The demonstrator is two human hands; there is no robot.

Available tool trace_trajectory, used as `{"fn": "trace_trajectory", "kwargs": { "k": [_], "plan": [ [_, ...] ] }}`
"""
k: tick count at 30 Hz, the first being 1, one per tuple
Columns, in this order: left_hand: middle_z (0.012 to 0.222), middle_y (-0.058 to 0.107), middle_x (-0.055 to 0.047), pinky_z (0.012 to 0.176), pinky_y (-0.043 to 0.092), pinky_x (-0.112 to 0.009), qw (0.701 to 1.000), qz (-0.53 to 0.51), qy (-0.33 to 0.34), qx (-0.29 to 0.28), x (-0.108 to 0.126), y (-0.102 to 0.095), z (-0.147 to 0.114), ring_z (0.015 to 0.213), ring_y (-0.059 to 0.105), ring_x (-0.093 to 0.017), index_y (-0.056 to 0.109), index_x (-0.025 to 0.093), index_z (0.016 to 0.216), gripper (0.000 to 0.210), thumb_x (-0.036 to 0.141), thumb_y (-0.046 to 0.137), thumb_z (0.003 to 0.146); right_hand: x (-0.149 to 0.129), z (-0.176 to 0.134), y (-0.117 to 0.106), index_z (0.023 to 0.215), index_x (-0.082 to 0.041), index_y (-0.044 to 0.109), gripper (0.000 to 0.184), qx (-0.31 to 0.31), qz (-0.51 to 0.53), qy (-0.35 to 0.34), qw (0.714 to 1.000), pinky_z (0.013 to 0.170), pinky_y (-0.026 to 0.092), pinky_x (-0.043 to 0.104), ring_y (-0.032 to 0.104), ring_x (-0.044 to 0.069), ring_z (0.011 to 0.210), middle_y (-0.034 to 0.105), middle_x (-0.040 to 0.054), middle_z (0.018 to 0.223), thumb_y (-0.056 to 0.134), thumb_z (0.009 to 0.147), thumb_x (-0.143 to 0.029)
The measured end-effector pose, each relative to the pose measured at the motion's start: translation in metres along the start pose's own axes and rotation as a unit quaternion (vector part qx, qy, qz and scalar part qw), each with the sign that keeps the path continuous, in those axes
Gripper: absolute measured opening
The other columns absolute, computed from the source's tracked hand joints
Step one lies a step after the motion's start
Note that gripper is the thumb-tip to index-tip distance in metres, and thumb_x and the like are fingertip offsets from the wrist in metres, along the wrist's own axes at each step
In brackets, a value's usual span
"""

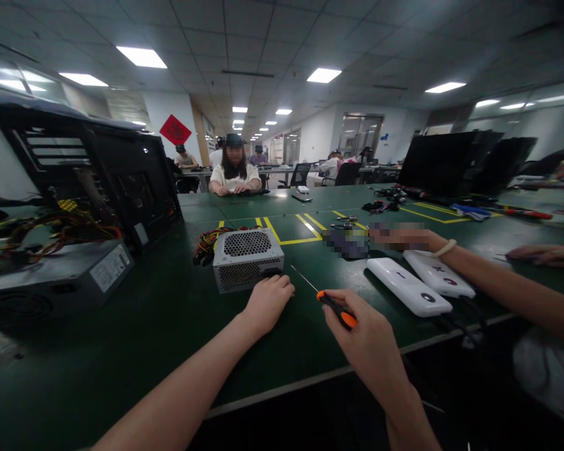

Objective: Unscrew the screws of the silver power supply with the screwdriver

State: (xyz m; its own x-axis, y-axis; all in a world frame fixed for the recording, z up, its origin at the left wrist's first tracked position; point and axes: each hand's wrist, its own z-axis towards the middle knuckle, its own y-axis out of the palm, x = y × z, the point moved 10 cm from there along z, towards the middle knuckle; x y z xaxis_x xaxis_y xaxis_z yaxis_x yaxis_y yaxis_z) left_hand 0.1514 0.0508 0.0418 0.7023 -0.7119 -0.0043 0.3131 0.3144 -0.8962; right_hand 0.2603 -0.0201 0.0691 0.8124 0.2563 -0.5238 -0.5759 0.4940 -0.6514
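A screwdriver point(337, 308) with an orange and black handle is gripped in my right hand point(364, 326). Its thin metal shaft points up and left, and the tip is in the air just right of a silver computer power supply point(249, 260). This metal box has a perforated top and front, and a bundle of coloured cables point(207, 244) lies behind its left side. My left hand point(269, 304) is palm down at the box's front right corner, fingers curled in. What those fingers hold, if anything, is hidden.
On the left stand an open computer case point(141, 181) and another power supply point(61, 275). Two white power banks point(407, 288) lie right, beside a co-worker's arm point(489, 269). Screwdriver bits point(345, 222) and yellow tape lines point(301, 242) are farther back. Another person point(235, 172) sits opposite.
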Motion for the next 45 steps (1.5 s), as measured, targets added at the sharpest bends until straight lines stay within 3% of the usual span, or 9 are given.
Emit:
{"fn": "trace_trajectory", "kwargs": {
  "k": [2, 4, 9, 17, 22, 32, 36, 39, 45],
  "plan": [
    [0.086, 0.059, -0.001, 0.066, 0.043, -0.027, 0.995, -0.078, -0.047, 0.030, -0.012, -0.010, -0.002, 0.079, 0.056, -0.014, 0.060, 0.021, 0.083, 0.013, 0.022, 0.047, 0.082, -0.002, -0.001, -0.001, 0.093, -0.022, 0.055, 0.017, -0.002, 0.007, -0.005, 1.000, 0.070, 0.047, 0.029, 0.061, 0.018, 0.080, 0.064, 0.0026, 0.088, 0.048, 0.078, -0.025],
    [0.084, 0.060, 0.000, 0.065, 0.044, -0.025, 0.970, -0.205, -0.112, 0.069, -0.031, -0.021, -0.008, 0.074, 0.057, -0.012, 0.059, 0.021, 0.085, 0.013, 0.025, 0.047, 0.082, -0.008, -0.002, -0.004, 0.093, -0.022, 0.056, 0.017, -0.006, 0.025, -0.016, 1.000, 0.070, 0.047, 0.028, 0.061, 0.017, 0.081, 0.064, 0.0025, 0.088, 0.048, 0.078, -0.026],
    [0.073, 0.061, 0.000, 0.057, 0.043, -0.023, 0.848, -0.476, -0.211, 0.094, -0.064, -0.031, -0.021, 0.064, 0.057, -0.010, 0.058, 0.016, 0.082, 0.013, 0.027, 0.054, 0.076, -0.026, -0.012, -0.008, 0.095, -0.022, 0.056, 0.018, -0.026, 0.076, -0.044, 0.996, 0.069, 0.048, 0.025, 0.061, 0.015, 0.081, 0.064, 0.0020, 0.089, 0.047, 0.080, -0.026],
    [0.078, 0.064, -0.002, 0.059, 0.039, -0.021, 0.725, -0.644, -0.229, 0.082, -0.067, -0.025, -0.023, 0.068, 0.055, -0.008, 0.065, 0.015, 0.086, 0.019, 0.025, 0.062, 0.071, -0.033, -0.017, -0.011, 0.095, -0.023, 0.055, 0.016, -0.020, 0.078, -0.055, 0.995, 0.071, 0.047, 0.025, 0.060, 0.013, 0.082, 0.063, 0.0003, 0.090, 0.048, 0.080, -0.025],
    [0.076, 0.063, -0.002, 0.060, 0.039, -0.020, 0.672, -0.694, -0.248, 0.071, -0.069, -0.016, -0.026, 0.069, 0.055, -0.008, 0.066, 0.015, 0.087, 0.021, 0.025, 0.066, 0.068, -0.037, -0.019, -0.011, 0.096, -0.023, 0.054, 0.016, -0.023, 0.080, -0.066, 0.994, 0.071, 0.047, 0.023, 0.059, 0.012, 0.082, 0.062, -0.0004, 0.090, 0.049, 0.080, -0.024],
    [0.077, 0.060, 0.000, 0.063, 0.039, -0.020, 0.654, -0.720, -0.226, 0.054, -0.064, -0.023, -0.024, 0.071, 0.056, -0.008, 0.061, 0.017, 0.098, 0.034, 0.023, 0.068, 0.066, -0.043, -0.020, -0.009, 0.096, -0.023, 0.054, 0.016, -0.018, 0.065, -0.084, 0.994, 0.070, 0.045, 0.022, 0.059, 0.012, 0.080, 0.061, -0.0003, 0.088, 0.049, 0.081, -0.022],
    [0.076, 0.058, 0.000, 0.065, 0.040, -0.021, 0.660, -0.722, -0.204, 0.047, -0.064, -0.024, -0.022, 0.072, 0.055, -0.008, 0.058, 0.017, 0.104, 0.038, 0.022, 0.067, 0.067, -0.045, -0.020, -0.010, 0.096, -0.023, 0.054, 0.016, -0.013, 0.057, -0.093, 0.994, 0.069, 0.045, 0.022, 0.058, 0.012, 0.079, 0.060, -0.0001, 0.087, 0.048, 0.081, -0.022],
    [0.076, 0.057, 0.000, 0.070, 0.040, -0.022, 0.685, -0.704, -0.185, 0.031, -0.063, -0.024, -0.021, 0.074, 0.054, -0.009, 0.056, 0.016, 0.106, 0.039, 0.022, 0.066, 0.069, -0.048, -0.021, -0.011, 0.096, -0.022, 0.055, 0.016, -0.003, 0.029, -0.114, 0.993, 0.067, 0.046, 0.023, 0.058, 0.012, 0.077, 0.060, 0.0009, 0.085, 0.047, 0.082, -0.020],
    [0.079, 0.057, -0.001, 0.073, 0.039, -0.026, 0.767, -0.626, -0.137, -0.042, -0.054, -0.014, -0.020, 0.073, 0.052, -0.009, 0.054, 0.015, 0.110, 0.042, 0.023, 0.064, 0.070, -0.055, -0.027, -0.011, 0.096, -0.022, 0.058, 0.023, 0.003, -0.066, -0.182, 0.981, 0.067, 0.046, 0.029, 0.057, 0.015, 0.074, 0.058, 0.0026, 0.082, 0.041, 0.082, -0.013]
  ]
}}
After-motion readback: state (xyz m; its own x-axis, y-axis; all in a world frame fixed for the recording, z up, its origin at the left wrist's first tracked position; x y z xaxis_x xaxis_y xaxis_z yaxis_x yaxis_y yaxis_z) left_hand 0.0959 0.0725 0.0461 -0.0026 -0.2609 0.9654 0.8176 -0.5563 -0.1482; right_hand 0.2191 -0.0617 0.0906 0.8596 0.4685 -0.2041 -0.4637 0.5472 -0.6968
